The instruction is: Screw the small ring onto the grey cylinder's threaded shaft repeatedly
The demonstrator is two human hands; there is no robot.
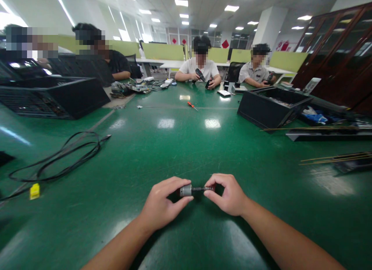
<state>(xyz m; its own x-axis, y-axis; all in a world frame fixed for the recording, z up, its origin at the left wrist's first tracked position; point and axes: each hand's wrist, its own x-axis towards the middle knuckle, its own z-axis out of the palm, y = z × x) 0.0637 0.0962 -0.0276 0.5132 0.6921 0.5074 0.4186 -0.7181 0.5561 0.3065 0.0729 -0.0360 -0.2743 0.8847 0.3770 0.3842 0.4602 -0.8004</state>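
Low over the green table, a short grey metal cylinder [186, 190] with a thin dark shaft [198, 189] lies level between my hands. My left hand [164, 202] grips the cylinder between thumb and fingers at its left end. Thumb and forefinger of my right hand [228, 194] pinch the far end of the shaft, where a ridged, spiral-looking tip partly shows. The exact kind of part is not clear, and my left fingers cover some of the cylinder.
An orange screwdriver [191, 104] lies mid-table. Black cable [69, 161] loops at left beside a yellow tag [34, 191]. Black computer cases stand at left [55, 99] and right [269, 107]. Thin rods [334, 158] jut in from the right. Several people sit across the table.
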